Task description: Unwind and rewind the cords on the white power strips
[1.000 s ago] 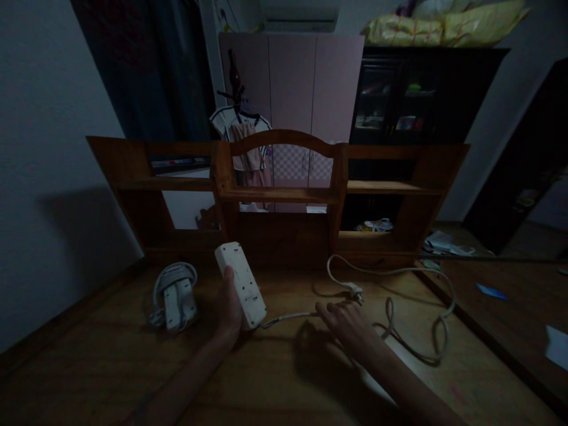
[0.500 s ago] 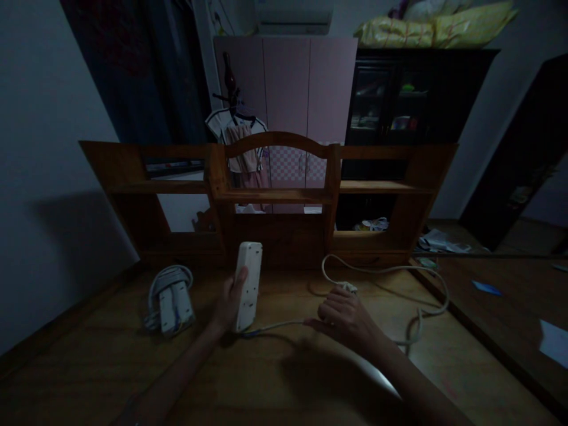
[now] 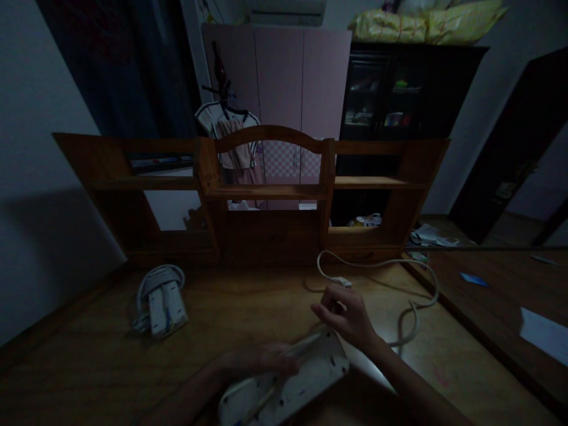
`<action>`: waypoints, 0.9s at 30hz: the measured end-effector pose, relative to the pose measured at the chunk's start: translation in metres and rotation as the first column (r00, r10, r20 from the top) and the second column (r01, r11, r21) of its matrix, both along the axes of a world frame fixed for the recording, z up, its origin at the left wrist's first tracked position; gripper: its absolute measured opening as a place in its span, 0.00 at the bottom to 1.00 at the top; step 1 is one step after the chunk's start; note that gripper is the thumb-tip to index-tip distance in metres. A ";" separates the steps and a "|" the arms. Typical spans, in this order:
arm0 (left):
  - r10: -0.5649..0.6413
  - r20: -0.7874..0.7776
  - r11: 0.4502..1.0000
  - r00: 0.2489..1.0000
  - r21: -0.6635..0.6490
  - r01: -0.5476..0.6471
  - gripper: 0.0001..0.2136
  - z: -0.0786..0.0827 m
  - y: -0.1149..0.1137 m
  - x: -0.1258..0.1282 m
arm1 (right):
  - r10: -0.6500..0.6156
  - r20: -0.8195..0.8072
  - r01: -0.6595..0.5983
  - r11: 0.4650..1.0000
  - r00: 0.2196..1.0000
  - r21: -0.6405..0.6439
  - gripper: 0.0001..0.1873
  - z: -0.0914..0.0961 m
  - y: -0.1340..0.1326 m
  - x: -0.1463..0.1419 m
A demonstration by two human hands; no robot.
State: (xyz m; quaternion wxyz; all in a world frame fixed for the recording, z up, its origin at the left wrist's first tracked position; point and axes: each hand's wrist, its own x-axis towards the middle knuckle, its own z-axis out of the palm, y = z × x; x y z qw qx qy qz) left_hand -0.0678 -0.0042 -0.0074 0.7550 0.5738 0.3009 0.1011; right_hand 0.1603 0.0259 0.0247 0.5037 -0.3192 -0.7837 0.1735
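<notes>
My left hand [image 3: 270,361] is blurred and wraps over a white power strip [image 3: 315,376], held tilted above the table near the bottom of the view. A length of its cord lies along the strip's face at the lower left. Just beyond the strip's right end, my right hand [image 3: 346,313] is closed with curled fingers around the power cord [image 3: 410,337]. The part inside the fingers is hidden; the cord comes out beside the wrist and loops away to the right and back. Its white plug [image 3: 341,282] lies just behind my right hand.
A second power strip [image 3: 166,310] with its cord coiled lies on the wooden table [image 3: 222,313] at the left. A wooden shelf unit [image 3: 270,192] stands along the back edge. Papers and a blue card [image 3: 473,278] lie on the brown surface at the right.
My left hand has brought the power strip down, nearer and to the right, turning it from upright to slanted. My right hand has stayed nearly in place, its wrist turned. The view has shifted slightly.
</notes>
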 end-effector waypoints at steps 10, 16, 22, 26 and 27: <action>0.046 0.102 0.987 0.994 -0.158 -0.029 0.21 0.006 -0.002 0.003 | -0.005 -0.029 -0.004 0.958 1.000 -0.288 0.25 -0.004 0.021 0.003; 0.073 0.149 0.987 0.986 -0.153 -0.050 0.20 0.004 -0.004 0.003 | 0.064 -0.065 -0.084 0.917 0.996 -0.390 0.27 -0.013 0.031 -0.002; 0.058 0.293 0.979 0.954 -0.206 0.003 0.20 -0.003 -0.005 0.007 | -0.012 -0.003 0.010 0.914 1.000 -0.406 0.30 -0.027 0.025 -0.008; 0.104 0.357 0.978 0.928 -0.207 -0.030 0.20 -0.001 -0.003 0.010 | -0.071 0.144 0.113 0.942 0.987 -0.315 0.30 -0.039 0.027 -0.010; 0.109 0.358 0.979 0.927 -0.201 -0.038 0.20 -0.001 -0.002 0.011 | -0.077 0.174 0.126 0.949 0.982 -0.289 0.29 -0.042 0.029 -0.010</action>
